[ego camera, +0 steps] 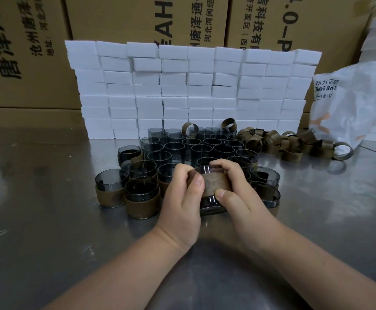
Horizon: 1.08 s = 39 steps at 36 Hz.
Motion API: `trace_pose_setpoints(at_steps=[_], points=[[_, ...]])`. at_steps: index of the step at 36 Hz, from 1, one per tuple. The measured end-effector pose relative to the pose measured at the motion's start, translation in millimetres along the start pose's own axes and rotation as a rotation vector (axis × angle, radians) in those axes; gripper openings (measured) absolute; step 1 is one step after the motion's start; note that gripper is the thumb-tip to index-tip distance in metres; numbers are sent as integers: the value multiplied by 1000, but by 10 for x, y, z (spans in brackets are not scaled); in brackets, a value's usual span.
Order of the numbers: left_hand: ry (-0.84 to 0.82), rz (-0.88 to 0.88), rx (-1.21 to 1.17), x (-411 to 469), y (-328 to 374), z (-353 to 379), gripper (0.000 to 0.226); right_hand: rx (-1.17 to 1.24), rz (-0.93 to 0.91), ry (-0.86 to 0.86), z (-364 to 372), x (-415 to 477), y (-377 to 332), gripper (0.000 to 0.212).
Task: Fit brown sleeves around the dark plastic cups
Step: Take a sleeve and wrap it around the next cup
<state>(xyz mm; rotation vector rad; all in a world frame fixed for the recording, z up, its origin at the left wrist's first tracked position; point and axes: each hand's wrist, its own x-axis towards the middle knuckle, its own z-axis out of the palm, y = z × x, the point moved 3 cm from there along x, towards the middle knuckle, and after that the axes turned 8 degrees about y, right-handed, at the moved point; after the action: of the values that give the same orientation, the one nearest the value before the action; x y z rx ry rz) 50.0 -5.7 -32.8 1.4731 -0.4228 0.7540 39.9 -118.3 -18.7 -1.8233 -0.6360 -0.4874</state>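
Both hands, left hand (pixel 183 193) and right hand (pixel 231 186), grip one dark cup (pixel 211 203), working its brown sleeve (pixel 213 183) around it. The sleeve looks nearly seated. Next, I judge, it joins the finished cups (pixel 137 193) near left.

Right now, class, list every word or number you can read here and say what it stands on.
"地址:" on the left carton, sideways.
"AH" on the middle carton.
"科技有" and "0-P" on the right carton.
"aiBe" on the white plastic bag.
Remaining print is cropped or unclear.
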Motion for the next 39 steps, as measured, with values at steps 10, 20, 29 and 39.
trace_pose_setpoints(at_steps=[10,20,29,39], points=[[106,188,263,38,-76,-77,41,-34,28,58,-32,-4,-40,38],[165,84,252,59,-102,-94,59,16,-13,286,-102,29,69,40],[-134,10,346,-13,-142,30,29,-267,-47,255,-36,36,87,32],[-141,50,489,38,-146,-7,13,-218,-38,353,-95,40,109,14]])
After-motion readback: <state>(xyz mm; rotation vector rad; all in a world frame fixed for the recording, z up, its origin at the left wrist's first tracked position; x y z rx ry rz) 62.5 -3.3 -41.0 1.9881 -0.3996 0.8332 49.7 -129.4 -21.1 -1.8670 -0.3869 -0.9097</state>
